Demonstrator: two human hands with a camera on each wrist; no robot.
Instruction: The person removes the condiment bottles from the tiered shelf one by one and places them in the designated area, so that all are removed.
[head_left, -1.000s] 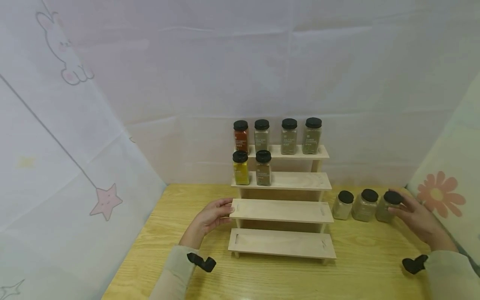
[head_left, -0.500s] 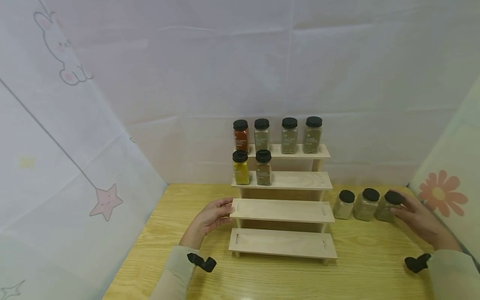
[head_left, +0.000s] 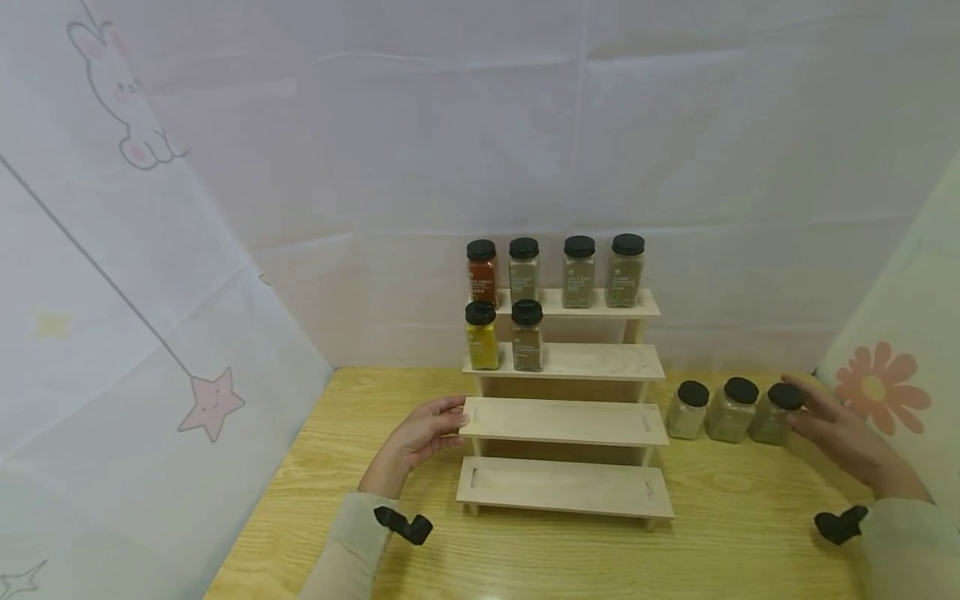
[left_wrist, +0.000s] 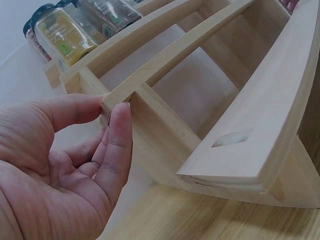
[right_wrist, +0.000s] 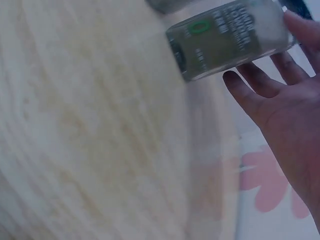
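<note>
My left hand (head_left: pixel 431 432) pinches the left end of the third tier down of a wooden stepped rack (head_left: pixel 562 419). In the left wrist view, the thumb and forefinger close on the end of a wooden bar (left_wrist: pixel 150 70). At the right, my right hand (head_left: pixel 843 433) is beside a spice jar (head_left: pixel 770 419) with a black lid and greenish-brown powder. Its fingers are loosely spread around the jar's right side, thumb in front near the lid, the others behind. In the right wrist view, the fingertips are right at the labelled jar (right_wrist: pixel 232 37).
Two more spice jars (head_left: pixel 731 414) (head_left: pixel 687 414) stand left of that jar, beside the rack. Several jars line the top tier (head_left: pixel 555 304); a yellow jar (head_left: pixel 483 346) and a brown jar (head_left: pixel 527 346) stand on the second. Printed cloth walls (head_left: pixel 450 167) enclose the wooden table (head_left: pixel 525 558).
My right hand has shifted slightly right, its thumb drawing back from the front of the end jar. The jars and my left hand stay where they were.
</note>
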